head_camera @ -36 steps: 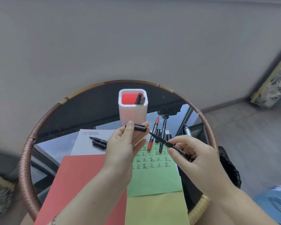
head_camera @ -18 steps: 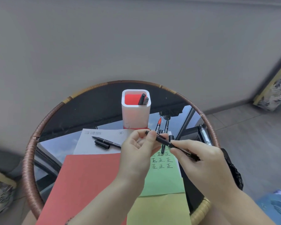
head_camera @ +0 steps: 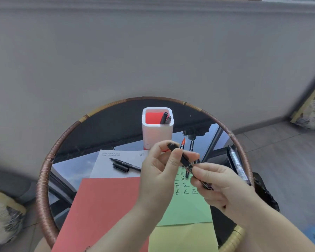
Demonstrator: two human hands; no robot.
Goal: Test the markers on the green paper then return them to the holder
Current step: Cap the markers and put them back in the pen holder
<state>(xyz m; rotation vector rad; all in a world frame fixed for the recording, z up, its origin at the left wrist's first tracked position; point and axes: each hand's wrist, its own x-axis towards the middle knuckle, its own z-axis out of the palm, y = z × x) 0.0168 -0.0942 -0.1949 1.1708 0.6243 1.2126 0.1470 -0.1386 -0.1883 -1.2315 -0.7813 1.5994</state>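
Over the far end of the light green paper sheet (head_camera: 187, 210), held clear of the tabletop: a slim black marker (head_camera: 186, 162), slanted from far left to near right. Far end, with its black cap, pinched between thumb and forefinger of the left hand (head_camera: 158, 171); grip clenched on that capped end, remaining fingers loosely curled. Near end of the barrel pinched by thumb and fingertips of the right hand (head_camera: 218, 186); grip likewise grasping the marker. Cap fully seated or not: cannot tell.

On the green sheet, rows of small handwritten characters (head_camera: 185, 185), partly hidden behind the hands. Just beside it on the left, a red paper sheet (head_camera: 105, 211); nearest, touching the green sheet's near edge, a yellow paper sheet (head_camera: 184, 237). Beyond the red one, a white printed sheet (head_camera: 105, 166) carrying an uncapped black pen (head_camera: 125, 163) and a loose black cap (head_camera: 120, 167), side by side.

At the far middle, upright, a white square holder with a red inside (head_camera: 157, 135), two dark markers (head_camera: 165, 118) leaning in its right corner. Between holder and hands, flat on the glass, a red-tipped marker (head_camera: 182, 143) and a thin black marker (head_camera: 191, 145), both pointing far. By the right rim, a clear-barrelled marker (head_camera: 237, 165). Under everything, a round glass tabletop with a woven rattan rim (head_camera: 44, 171).
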